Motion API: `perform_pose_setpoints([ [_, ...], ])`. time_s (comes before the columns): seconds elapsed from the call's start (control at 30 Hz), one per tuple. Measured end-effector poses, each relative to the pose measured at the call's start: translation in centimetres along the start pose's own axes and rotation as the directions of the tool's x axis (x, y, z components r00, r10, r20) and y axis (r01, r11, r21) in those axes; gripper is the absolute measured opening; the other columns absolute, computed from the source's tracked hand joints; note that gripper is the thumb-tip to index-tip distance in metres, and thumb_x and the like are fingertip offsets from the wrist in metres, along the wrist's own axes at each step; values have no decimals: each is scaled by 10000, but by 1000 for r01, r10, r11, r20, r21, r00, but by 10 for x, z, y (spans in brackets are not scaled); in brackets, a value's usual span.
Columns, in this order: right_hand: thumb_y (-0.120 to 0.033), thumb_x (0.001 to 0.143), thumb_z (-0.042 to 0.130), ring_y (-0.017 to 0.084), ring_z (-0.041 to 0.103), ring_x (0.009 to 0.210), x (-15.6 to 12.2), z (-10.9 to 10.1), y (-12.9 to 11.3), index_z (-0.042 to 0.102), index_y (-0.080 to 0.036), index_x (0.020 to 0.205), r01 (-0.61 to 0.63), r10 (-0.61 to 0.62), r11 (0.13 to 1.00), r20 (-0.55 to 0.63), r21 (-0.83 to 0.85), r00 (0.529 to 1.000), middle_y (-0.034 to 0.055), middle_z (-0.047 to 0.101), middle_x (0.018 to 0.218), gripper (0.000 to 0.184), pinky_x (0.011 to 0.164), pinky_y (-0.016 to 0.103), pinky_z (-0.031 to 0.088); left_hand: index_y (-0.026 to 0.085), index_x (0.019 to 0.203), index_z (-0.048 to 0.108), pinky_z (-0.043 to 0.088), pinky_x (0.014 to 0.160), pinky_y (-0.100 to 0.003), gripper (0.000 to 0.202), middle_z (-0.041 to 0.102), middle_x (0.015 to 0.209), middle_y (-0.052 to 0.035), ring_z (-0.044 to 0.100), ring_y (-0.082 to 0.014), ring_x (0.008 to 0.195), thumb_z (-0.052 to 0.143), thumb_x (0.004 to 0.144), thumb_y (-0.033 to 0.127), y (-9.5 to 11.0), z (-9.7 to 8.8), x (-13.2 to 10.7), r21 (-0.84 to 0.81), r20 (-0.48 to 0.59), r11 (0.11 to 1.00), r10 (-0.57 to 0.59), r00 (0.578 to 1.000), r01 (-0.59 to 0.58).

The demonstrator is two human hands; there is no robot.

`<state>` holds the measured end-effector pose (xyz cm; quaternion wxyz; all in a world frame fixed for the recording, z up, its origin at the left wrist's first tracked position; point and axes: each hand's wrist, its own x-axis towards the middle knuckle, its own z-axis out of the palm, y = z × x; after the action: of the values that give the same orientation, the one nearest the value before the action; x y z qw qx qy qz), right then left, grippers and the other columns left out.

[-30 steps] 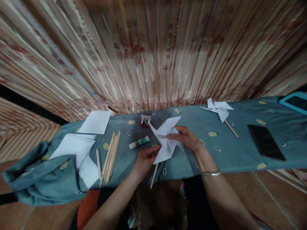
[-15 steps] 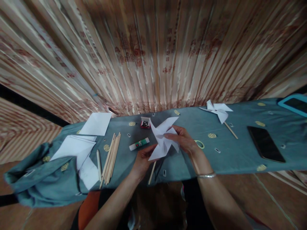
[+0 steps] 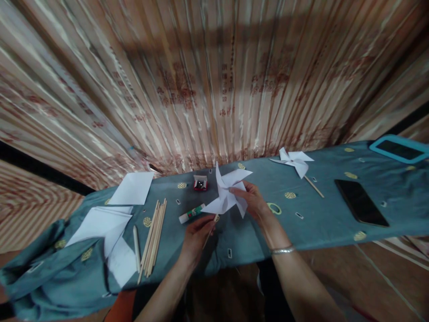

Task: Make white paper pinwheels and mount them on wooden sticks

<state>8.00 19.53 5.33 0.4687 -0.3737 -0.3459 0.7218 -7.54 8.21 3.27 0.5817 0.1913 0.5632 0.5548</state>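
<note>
A white paper pinwheel (image 3: 227,193) is held up over the middle of the table, its blades folded toward the centre. My right hand (image 3: 250,199) grips it from the right, with a finger at the hub. Below the pinwheel, my left hand (image 3: 197,232) is closed around its thin wooden stick (image 3: 208,236), whose upper end reaches behind the paper. Just left of the pinwheel lie a glue stick (image 3: 191,213) and a small open red box (image 3: 200,184) holding small dark items.
Wooden sticks (image 3: 154,239), a white pencil-like stick (image 3: 136,243) and paper sheets (image 3: 130,188) lie left on the green cloth (image 3: 248,241). Rightward are yellow-green scissor handles (image 3: 275,208), another pinwheel (image 3: 295,162), a phone (image 3: 361,202) and a blue-framed tablet (image 3: 398,148). A curtain (image 3: 208,89) hangs behind.
My left hand has shifted down from the paper's lower edge onto the stick. The pinwheel has turned a little, while my right hand stays at its hub. The camera view has tilted upward.
</note>
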Motion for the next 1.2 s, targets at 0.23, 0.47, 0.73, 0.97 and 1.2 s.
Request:
perform_pose_setpoints([
  [0.23, -305, 459, 897, 150, 634, 551, 3, 8, 11, 720, -199, 733, 2, 0, 999, -49, 53, 999, -18, 725, 640, 344, 568, 274, 509, 167, 760, 770, 420, 524, -211, 290, 664, 625, -8, 530, -94, 544, 874, 532, 313, -3, -1, 1, 36, 31, 999, -4, 1000, 3],
  [0.47, -318, 515, 875, 249, 697, 695, 3, 10, 25, 711, -231, 745, 0, 8, 996, -91, 87, 996, 39, 757, 769, 295, 640, 364, 548, 172, 804, 777, 421, 550, -230, 289, 666, 641, -12, 541, -107, 555, 848, 568, 322, -7, -5, 3, 75, 33, 997, -1, 999, -1],
  [0.73, -311, 556, 824, 271, 712, 770, 2, 14, 33, 694, -212, 779, -43, 60, 987, -106, 157, 993, 59, 767, 807, 277, 663, 376, 566, 179, 762, 786, 420, 523, -222, 299, 660, 604, -6, 533, -99, 525, 875, 500, 291, -5, 0, 1, 17, 3, 999, -29, 1000, 29],
  [0.97, -297, 608, 795, 232, 704, 750, 2, 14, 38, 704, -226, 795, -99, 124, 974, -109, 206, 986, 41, 763, 846, 219, 712, 353, 580, 197, 780, 788, 434, 558, -231, 257, 684, 685, -15, 553, -111, 572, 857, 547, 281, -11, -1, 2, 28, 28, 1000, 0, 1000, -1],
  [1.2, -292, 648, 751, 260, 711, 894, 2, 14, 39, 692, -229, 798, -135, 152, 963, -56, 232, 987, 48, 767, 905, 173, 808, 364, 586, 185, 778, 791, 449, 585, -229, 283, 696, 716, -29, 570, -118, 608, 860, 525, 290, -14, -1, 4, 20, 21, 1000, 13, 1000, -14],
])
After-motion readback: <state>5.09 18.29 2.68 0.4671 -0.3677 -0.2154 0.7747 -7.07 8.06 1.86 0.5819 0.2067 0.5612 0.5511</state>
